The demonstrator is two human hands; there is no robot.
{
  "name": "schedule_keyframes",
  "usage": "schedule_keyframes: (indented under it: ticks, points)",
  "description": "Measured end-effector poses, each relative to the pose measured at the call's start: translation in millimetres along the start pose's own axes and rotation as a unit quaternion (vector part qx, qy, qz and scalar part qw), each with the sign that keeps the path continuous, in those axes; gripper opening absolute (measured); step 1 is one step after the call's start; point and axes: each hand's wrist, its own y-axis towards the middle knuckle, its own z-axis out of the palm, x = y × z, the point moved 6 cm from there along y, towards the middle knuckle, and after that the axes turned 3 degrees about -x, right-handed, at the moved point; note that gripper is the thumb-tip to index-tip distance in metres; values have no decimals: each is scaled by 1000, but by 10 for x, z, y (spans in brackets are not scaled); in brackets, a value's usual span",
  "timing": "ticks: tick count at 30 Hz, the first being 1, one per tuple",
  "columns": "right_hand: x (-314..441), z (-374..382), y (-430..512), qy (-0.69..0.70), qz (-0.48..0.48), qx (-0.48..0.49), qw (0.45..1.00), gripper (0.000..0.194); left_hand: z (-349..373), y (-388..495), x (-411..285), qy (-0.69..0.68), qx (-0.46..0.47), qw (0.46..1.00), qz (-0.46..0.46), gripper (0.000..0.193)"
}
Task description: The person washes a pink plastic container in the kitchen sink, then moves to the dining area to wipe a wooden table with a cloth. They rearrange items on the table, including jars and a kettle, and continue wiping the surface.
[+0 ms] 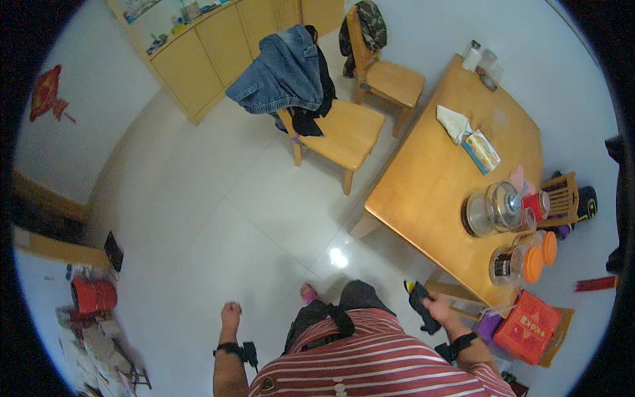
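Note:
At the lower right, my right hand [436, 305] is closed on a dark cloth item [422, 307] with a yellow patch at its upper end; the picture does not settle what kind it is. That hand is beside the near corner of the wooden table [416, 198]. My left hand [231, 314] hangs over the tiled floor at the lower left, its fingers curled in, with nothing seen in it. Each wrist wears a black strap. A pink slipper [309, 296] shows on one foot below me.
A wooden chair [347, 131] bears a denim garment [285, 72]; another chair [394, 82] holds camouflage clothing. On the table are lidded jars [511, 265], a glass pot [483, 213] and a tissue pack [481, 151]. A red box [528, 327] stands right; cabinets [188, 69] line the back.

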Motion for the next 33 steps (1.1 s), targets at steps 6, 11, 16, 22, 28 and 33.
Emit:
schedule_keyframes:
  ticks: [6,11,16,22,28,33]
  points:
    - [1401,101,-101,257,-97,-46,960,23,418,1574,-1676,74,58,992,85,33]
    - [1938,64,392,556,-61,-85,825,27,967,2545,-2734,114,86,981,131,40]
    - [2363,-9,1051,745,-35,-81,661,37,1322,3075,-3704,44,144,987,55,47]
    - [2554,-40,1191,724,-36,-180,665,39,1764,3932,-4628,37,188,981,31,67]
    - [2721,270,887,747,33,-283,601,35,2335,4909,-5281,30,232,972,4,80]
    - [3089,603,705,768,30,-343,540,41,2870,5657,-5152,-9,269,963,-18,91]
